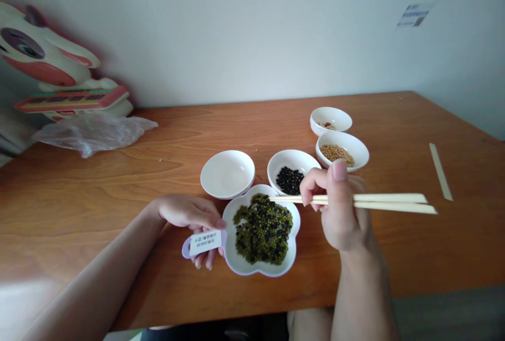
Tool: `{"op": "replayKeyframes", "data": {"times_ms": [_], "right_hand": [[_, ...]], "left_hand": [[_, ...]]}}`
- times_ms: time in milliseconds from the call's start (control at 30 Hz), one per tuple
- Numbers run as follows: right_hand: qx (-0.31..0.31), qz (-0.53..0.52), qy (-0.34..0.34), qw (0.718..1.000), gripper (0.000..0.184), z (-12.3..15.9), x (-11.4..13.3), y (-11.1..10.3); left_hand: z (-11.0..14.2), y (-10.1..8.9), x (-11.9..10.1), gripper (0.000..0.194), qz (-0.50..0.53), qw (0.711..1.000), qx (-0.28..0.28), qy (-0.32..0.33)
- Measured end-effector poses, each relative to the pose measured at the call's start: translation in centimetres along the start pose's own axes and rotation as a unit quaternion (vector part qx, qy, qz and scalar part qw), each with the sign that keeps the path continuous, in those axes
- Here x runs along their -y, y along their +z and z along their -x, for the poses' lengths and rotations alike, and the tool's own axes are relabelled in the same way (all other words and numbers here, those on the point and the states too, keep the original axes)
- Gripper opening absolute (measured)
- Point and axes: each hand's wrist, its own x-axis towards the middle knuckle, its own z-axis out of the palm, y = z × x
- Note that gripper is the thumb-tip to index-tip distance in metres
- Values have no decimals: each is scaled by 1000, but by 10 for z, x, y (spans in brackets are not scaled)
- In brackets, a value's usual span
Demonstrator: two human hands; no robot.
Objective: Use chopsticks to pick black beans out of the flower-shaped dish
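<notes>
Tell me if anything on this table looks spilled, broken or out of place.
Nothing looks spilled or broken. The mixed beans stay inside the flower-shaped dish, and the four round bowls sit upright. The one stray item is a thin pale strip lying alone on the table at the far right, apart from the chopsticks in the right hand.
</notes>
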Motion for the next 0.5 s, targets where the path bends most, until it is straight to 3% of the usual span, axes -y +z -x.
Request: {"op": "replayKeyframes", "data": {"times_ms": [200,500], "right_hand": [[51,17,9,999,70,-1,0,-1],[56,35,2,998,69,-2,-2,1]], "left_hand": [[0,1,1,58,-4,1000,-17,-14],[0,1,-2,57,-7,1000,-10,-16]]}}
